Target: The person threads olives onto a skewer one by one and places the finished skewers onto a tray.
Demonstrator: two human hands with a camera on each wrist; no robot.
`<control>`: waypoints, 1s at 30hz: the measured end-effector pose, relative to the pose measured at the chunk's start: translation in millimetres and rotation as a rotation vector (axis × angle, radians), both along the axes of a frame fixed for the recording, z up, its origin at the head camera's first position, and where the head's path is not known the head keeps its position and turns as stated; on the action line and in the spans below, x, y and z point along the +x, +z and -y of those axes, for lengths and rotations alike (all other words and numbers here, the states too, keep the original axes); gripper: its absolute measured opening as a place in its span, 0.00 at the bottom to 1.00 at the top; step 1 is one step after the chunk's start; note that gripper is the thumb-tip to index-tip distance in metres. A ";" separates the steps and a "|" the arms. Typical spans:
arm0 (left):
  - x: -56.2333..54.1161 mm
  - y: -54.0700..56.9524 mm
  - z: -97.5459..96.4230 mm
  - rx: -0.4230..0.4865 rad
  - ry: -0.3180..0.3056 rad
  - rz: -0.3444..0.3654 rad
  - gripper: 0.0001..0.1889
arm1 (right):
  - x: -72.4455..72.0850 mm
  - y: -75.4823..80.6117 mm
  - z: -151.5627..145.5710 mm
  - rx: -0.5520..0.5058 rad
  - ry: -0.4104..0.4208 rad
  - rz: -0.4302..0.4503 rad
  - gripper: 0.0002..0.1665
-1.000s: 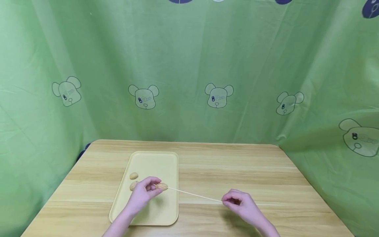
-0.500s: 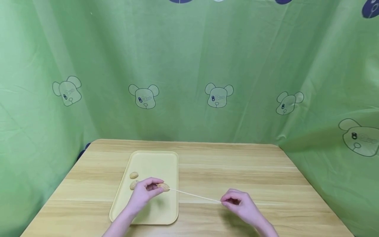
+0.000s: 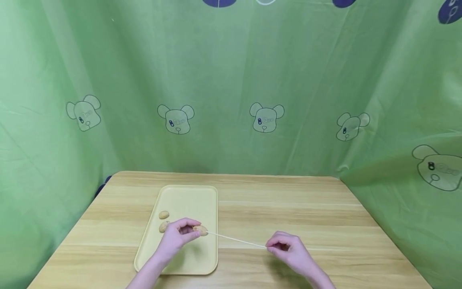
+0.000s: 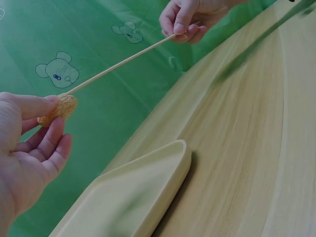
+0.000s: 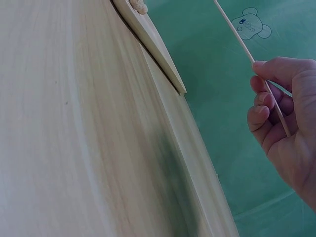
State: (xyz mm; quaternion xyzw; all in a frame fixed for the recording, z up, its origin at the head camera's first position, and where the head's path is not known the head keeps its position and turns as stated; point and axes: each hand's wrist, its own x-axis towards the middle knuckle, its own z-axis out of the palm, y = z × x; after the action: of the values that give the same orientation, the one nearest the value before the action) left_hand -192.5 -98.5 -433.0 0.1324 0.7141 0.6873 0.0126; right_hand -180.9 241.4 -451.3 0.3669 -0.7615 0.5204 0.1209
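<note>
Stick [image 4: 121,64] nearly crosswise, brown lump [image 4: 66,106] at left end.

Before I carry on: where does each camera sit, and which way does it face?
Head: on the head, facing forward and down at table, tray and green curtain; left hand, right hand and forearms show.
Left wrist: on that wrist, looking past the left hand gripping a brown lump, along the stick to the right hand.
Right wrist: on that wrist, looking at the right hand pinching the stick; left hand out of view.
Shared: head and left wrist views both show both hands, stick and tray.
</note>
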 end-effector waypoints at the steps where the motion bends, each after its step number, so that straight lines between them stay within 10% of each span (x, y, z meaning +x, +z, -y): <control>1: 0.0 -0.4 -0.1 0.001 -0.003 0.005 0.17 | -0.2 -0.4 0.3 0.003 0.000 -0.001 0.13; 13: -0.3 -3.4 -2.1 -0.008 -0.019 0.018 0.17 | -0.1 -2.6 4.7 0.026 -0.041 0.037 0.10; 30: -6.4 -9.9 8.1 0.117 0.048 0.086 0.19 | 2.1 0.7 3.9 -0.045 -0.153 0.312 0.04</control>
State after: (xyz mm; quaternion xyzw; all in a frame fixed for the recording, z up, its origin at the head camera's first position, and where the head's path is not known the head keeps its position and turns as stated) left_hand -198.9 -106.5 -442.9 0.0859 0.6746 0.7329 0.0190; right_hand -178.8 237.6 -450.6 0.2199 -0.7850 0.5771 0.0487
